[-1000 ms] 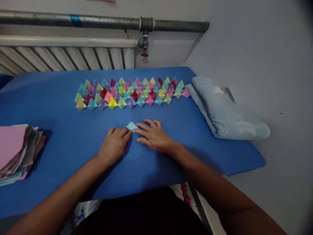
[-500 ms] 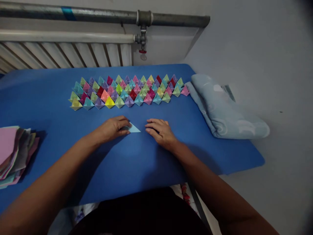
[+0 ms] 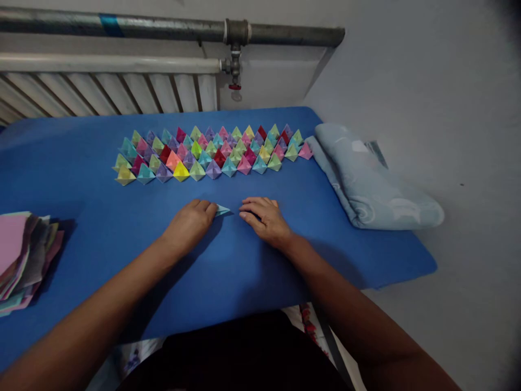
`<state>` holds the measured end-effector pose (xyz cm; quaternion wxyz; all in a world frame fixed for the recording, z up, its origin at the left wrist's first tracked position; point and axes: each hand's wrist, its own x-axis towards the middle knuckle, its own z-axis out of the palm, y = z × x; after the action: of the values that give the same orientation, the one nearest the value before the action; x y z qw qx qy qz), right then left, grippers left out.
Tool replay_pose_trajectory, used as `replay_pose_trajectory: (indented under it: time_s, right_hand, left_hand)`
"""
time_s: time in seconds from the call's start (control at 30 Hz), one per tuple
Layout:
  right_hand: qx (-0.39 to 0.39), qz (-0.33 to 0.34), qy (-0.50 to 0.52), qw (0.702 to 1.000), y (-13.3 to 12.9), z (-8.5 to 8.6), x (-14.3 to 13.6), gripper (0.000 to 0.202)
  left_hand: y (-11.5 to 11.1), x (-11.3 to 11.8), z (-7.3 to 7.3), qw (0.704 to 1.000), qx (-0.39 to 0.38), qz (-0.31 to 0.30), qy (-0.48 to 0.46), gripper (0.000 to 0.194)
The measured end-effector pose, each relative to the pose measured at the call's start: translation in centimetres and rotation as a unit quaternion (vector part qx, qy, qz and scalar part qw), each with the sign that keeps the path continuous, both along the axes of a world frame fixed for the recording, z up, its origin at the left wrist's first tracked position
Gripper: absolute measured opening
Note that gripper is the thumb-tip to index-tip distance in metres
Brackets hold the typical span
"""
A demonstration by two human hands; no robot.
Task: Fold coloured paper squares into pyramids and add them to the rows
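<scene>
My left hand is closed on a small folded piece of light blue paper. The paper's pointed end sticks out to the right of my fingers, and the rest is hidden under the hand. Just right of that tip, my right hand rests on the blue table, fingers extended and slightly curved, holding nothing. Beyond both hands stand several rows of small folded paper boats in yellow, teal, purple, pink, red and green.
A stack of coloured paper sheets lies at the left edge. On the right, a folded light blue blanket covers part of the table beside the wall. A white radiator and a metal pipe run behind the table.
My left hand has turned over the paper, its back now facing up, and the paper has tilted from a flat triangle to a narrower shape. My right hand has hardly moved.
</scene>
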<state>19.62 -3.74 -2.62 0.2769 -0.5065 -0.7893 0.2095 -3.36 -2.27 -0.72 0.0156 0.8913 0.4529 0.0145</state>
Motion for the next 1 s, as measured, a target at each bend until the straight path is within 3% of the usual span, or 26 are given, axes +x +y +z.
replay_pose_trajectory:
  time_s: [0.17, 0.27, 0.37, 0.5, 0.67, 1.0]
  right_hand:
    - [0.008, -0.057, 0.048, 0.997, -0.5, 0.0, -1.8, 0.020]
    - [-0.030, -0.084, 0.152, 0.984, -1.0, 0.1, -3.8, 0.026]
    - [-0.060, -0.109, 0.183, 0.975, -1.2, 0.6, -5.3, 0.025]
    - [-0.059, -0.120, 0.116, 0.984, -0.4, 2.1, -6.0, 0.018]
    - [-0.051, -0.102, -0.035, 0.993, 1.3, 3.3, -7.0, 0.018]
    - [-0.058, -0.111, -0.083, 0.989, 2.2, 2.6, -8.1, 0.020]
  left_hand:
    - [-1.0, 1.2, 0.5, 0.990, 0.045, 0.134, -0.016, 0.024]
    - [-1.8, 2.0, 0.8, 0.982, 0.090, 0.145, -0.078, 0.021]
    - [-2.7, 3.0, 0.8, 0.970, 0.138, 0.140, -0.143, 0.020]
    - [-3.0, 4.0, 0.9, 0.962, 0.170, 0.156, -0.148, 0.022]
    - [-2.2, 3.9, 0.9, 0.963, 0.148, 0.201, -0.100, 0.021]
    - [-0.5, 3.3, -0.2, 0.964, 0.087, 0.225, -0.107, 0.021]
